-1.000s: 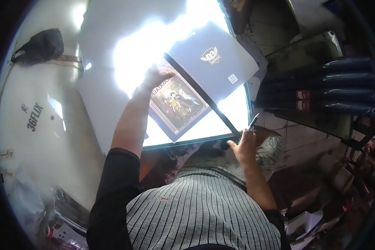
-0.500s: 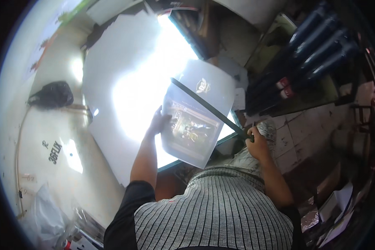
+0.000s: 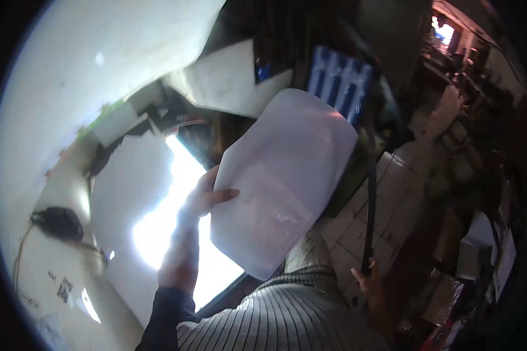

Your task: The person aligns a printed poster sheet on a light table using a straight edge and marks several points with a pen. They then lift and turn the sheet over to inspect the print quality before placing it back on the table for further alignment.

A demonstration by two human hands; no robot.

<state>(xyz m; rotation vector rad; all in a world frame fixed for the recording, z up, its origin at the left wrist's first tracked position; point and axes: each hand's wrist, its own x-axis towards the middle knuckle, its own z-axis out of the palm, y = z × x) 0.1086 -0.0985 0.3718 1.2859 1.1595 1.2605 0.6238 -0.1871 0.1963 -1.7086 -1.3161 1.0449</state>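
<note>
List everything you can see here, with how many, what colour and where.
Translucent sheet: one, pale whitish, raised mid-picture.
Thin dark rod: one, black, upright at right of the sheet.
Lit panel: one, glaring white, below the sheet at left.
Dark bag: one, black, far left.
Striped shirt: one, grey and white, bottom centre.
Left hand: one, gripping the sheet's left edge.
Right hand: one, at the rod's lower end.

sheet (image 3: 281, 181): pale white | shirt (image 3: 287, 316): grey-striped | rod (image 3: 370, 193): black
</note>
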